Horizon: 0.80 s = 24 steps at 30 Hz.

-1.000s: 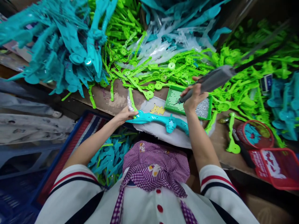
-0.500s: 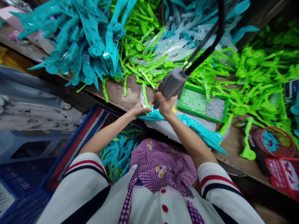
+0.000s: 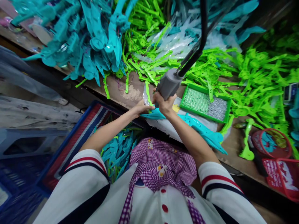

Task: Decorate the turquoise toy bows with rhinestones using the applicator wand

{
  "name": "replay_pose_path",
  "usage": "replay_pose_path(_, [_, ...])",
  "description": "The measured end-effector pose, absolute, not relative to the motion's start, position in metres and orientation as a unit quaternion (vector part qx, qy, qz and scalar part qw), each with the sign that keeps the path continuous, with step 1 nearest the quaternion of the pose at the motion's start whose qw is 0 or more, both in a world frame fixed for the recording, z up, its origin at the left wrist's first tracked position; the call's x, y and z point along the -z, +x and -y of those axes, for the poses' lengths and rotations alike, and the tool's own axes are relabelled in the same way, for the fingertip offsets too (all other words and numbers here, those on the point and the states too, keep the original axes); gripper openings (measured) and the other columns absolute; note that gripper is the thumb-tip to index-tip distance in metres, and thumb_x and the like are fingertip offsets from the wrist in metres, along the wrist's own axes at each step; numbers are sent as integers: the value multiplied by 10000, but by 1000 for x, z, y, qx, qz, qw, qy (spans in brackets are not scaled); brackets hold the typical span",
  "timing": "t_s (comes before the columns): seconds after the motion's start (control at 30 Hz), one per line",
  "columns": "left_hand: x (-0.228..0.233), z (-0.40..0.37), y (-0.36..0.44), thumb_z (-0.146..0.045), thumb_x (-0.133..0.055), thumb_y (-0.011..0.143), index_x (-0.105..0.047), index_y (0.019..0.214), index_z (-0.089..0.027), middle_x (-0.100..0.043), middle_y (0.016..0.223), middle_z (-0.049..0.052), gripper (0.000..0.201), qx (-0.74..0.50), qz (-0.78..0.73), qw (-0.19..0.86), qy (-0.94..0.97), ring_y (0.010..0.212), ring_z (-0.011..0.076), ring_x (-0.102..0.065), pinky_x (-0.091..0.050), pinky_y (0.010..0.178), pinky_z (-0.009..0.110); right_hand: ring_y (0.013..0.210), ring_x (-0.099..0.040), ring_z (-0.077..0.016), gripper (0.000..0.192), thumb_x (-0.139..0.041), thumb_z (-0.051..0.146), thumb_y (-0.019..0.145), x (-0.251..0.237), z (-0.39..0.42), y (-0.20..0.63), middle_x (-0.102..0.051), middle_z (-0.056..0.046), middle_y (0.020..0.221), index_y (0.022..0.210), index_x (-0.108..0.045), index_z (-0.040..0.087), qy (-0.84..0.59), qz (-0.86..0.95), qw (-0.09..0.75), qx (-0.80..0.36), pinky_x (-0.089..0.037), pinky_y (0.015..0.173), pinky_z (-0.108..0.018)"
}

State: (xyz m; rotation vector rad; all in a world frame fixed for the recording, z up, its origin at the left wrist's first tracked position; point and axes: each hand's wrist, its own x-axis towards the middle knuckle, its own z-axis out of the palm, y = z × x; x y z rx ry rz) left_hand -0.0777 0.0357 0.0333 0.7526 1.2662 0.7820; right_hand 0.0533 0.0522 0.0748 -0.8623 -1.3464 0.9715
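The right hand (image 3: 164, 104) is wrapped tight round the grey power tool (image 3: 168, 85), tip down, planted over the near-left end of the teal plastic piece (image 3: 198, 129). A second ago that same hand had the tool over at the green screw tray (image 3: 205, 104); now it has swung across to the left and come down on the piece, which reads like a screw carried over and being set in. Half a second back it was already here, so the tool is holding its spot.

The left hand (image 3: 140, 109) stays clamped on the left tip of the teal piece, fingers curled over it, pinning it to the white cloth (image 3: 163, 126) at the near edge of the worktop (image 3: 130, 90). The piece runs from both hands off to the right, its far end hanging past the cloth.

The black cable (image 3: 203, 28) rises straight up from the tool. Behind the hands, heaps of green parts (image 3: 252, 71) and teal parts (image 3: 88, 40) crowd the far side. Red baskets (image 3: 277, 155) sit at the right; a blue crate (image 3: 77, 137) of more teal bits lies below the worktop at the left.
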Motion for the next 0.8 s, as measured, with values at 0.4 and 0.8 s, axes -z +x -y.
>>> replay_pose_path(0.4, [-29,-33,-76,-155,-910,513,-584,1015,-175,-629,681,-66,599,-361,-557,668,335,565,86,-596,-477,579,223,460,-523,-122,457,-654,660,769,-63,-52,53,-549,39,518,629,-556,236,-355,590,580,-435,-461,493,-297])
replay_pose_path(0.8, [-25,-24,-97,-324,-915,638,-662,954,-149,-698,740,25,441,-342,-454,763,307,700,150,-687,-525,641,234,428,-541,-187,581,-576,838,687,-131,11,153,-520,37,531,953,-654,327,-422,485,678,-358,-448,415,-339])
